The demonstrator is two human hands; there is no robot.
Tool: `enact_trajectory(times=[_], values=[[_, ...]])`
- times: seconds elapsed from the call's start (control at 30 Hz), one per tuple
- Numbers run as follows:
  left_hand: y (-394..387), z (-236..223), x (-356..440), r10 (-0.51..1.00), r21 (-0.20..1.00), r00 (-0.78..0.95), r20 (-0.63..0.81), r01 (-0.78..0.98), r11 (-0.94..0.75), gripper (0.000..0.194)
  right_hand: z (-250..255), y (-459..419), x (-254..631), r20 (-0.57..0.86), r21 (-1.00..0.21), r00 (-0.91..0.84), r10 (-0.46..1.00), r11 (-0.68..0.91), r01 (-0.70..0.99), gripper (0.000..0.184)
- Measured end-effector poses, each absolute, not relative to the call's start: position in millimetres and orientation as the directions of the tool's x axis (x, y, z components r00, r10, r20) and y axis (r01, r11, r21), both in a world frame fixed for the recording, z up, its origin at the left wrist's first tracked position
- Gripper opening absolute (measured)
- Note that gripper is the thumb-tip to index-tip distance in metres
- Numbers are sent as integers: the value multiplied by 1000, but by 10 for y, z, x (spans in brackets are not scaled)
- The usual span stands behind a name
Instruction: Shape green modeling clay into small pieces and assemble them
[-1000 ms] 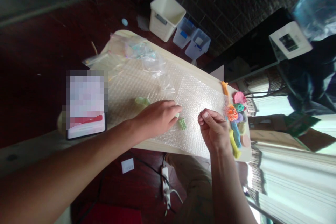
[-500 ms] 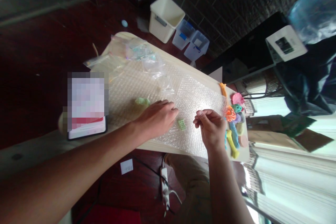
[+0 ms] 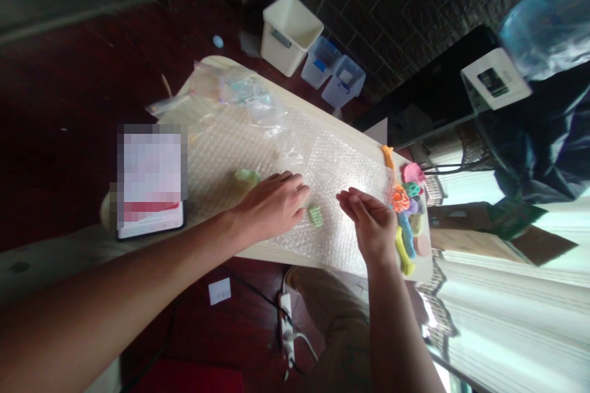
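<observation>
My left hand point(image 3: 276, 204) is low over the bubble wrap point(image 3: 322, 245), its fingers curled down; whatever may be in them is hidden. Just right of its fingertips lies a small light-green piece point(image 3: 316, 216) with a ridged or bumpy surface. Behind the left wrist sits a pale green soft lump point(image 3: 247, 177), partly covered by the hand. My right hand point(image 3: 372, 224) is held above the wrap, the thumb pressed to the fingers; anything pinched there is too small to make out. A gap separates this hand from the green piece.
Colourful clay-like shapes, including a yellow one point(image 3: 404, 252) and an orange one point(image 3: 399, 198), line the table's right end. Clear plastic bags point(image 3: 262, 107) lie along the far left. A tablet-like screen point(image 3: 152, 196) stands left. Bins point(image 3: 288, 37) are on the floor beyond.
The right hand's fingers have straightened and come closer together. My left hand has shifted slightly, with its fingers still curled. The whole view has moved a little.
</observation>
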State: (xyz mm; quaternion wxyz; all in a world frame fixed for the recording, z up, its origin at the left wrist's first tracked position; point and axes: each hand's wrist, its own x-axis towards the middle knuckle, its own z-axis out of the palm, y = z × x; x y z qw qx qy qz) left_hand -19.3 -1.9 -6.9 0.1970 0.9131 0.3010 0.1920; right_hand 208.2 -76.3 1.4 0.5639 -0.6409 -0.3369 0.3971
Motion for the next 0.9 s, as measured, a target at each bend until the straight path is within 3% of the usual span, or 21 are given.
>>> enact_trajectory(times=[0.23, 0.43, 0.63, 0.73, 0.9], values=[[-11, -138, -170, 630, 487, 672, 389, 430, -760, 22, 72, -946, 2245, -103, -989, 466, 879, -141, 48, 22], [-147, -61, -133, 494, 391, 646, 582, 311, -866, 19, 53, -1061, 2379, -63, -990, 450, 891, -111, 82, 13], [-190, -45, -38, 412, 318, 688, 598, 268, -909, 14, 77, -1045, 2362, -121, -991, 407, 906, -137, 9, 19], [-162, -66, -5, 410, 328, 686, 601, 257, -909, 13, 105, -1008, 2334, -185, -983, 417, 890, -161, -91, 25], [-185, -59, 18, 433, 365, 679, 592, 253, -896, 13, 163, -933, 2243, -238, -967, 365, 900, -185, -175, 19]])
